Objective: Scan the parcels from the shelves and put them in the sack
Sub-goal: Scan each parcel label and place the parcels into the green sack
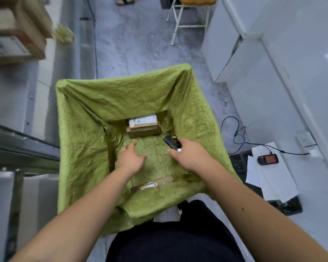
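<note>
A big green sack stands open in front of me. At its bottom lies a brown cardboard parcel with a white label on top. A second flat parcel with a yellow-marked label lies near the sack's front edge. My left hand hovers over the sack's inside with loose fingers and holds nothing. My right hand grips a black handheld scanner that points down into the sack.
Grey metal shelves run along the left, with cardboard boxes on top. A white cabinet stands on the right. A black device on a cable lies on white papers. A stool stands farther back.
</note>
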Demonstrator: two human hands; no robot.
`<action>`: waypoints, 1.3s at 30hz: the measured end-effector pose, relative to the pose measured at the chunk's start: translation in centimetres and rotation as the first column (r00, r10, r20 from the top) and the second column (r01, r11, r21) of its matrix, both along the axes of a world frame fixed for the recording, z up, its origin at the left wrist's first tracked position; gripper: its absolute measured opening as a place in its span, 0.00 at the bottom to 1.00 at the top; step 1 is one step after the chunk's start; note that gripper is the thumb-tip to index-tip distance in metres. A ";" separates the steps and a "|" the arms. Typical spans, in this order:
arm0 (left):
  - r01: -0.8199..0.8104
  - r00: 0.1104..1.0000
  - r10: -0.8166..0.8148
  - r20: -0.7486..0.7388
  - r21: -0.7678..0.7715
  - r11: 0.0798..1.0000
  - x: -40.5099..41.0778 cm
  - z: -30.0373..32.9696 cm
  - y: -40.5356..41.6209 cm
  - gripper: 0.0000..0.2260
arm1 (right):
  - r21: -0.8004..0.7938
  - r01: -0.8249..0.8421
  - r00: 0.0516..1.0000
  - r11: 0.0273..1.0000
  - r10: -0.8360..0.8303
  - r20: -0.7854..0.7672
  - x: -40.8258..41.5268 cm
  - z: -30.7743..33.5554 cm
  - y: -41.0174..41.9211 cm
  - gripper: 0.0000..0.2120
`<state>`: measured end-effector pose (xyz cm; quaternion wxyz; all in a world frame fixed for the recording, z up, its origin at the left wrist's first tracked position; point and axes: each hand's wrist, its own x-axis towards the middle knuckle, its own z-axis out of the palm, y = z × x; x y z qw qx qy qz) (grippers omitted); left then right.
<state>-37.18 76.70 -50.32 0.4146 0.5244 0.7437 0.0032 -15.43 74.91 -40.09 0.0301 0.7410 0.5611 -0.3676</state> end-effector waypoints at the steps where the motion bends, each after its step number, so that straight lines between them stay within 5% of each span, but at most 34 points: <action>1: 0.010 0.999 -0.008 -0.038 0.033 0.999 0.1 0.9 -0.6 0.33 | 0.012 -0.005 1.000 1.000 0.005 -0.011 0.3 0.2 -0.2 0.29; 9: 0.058 0.937 0.023 -0.349 0.220 0.974 3.1 8.2 -9.3 0.35 | 0.115 -0.281 0.953 0.953 0.291 -0.081 2.5 1.9 -1.6 0.27; 17: -0.183 0.854 0.316 -0.415 0.329 0.926 6.9 14.7 -21.5 0.33 | 0.231 -0.522 0.825 0.821 0.555 -0.107 2.2 5.4 -7.3 0.27; 25: -0.373 0.690 0.540 -0.483 0.401 0.836 6.2 18.2 -32.9 0.37 | 0.339 -0.722 0.602 0.602 0.790 -0.120 -2.0 9.9 -14.5 0.30; 29: -0.461 0.580 0.640 -0.504 0.446 0.768 5.3 20.2 -39.4 0.37 | 0.407 -0.794 0.451 0.452 0.886 -0.106 -5.3 12.6 -19.4 0.24; 34: -0.540 0.445 0.739 -0.506 0.507 0.672 4.4 23.4 -49.2 0.38 | 0.481 -0.835 0.268 0.267 0.961 -0.069 -8.8 15.5 -27.5 0.24; 39: -0.542 0.365 0.783 -0.504 0.568 0.619 3.8 27.2 -58.6 0.39 | 0.539 -0.824 0.182 0.172 0.983 -0.035 -11.0 19.1 -35.7 0.20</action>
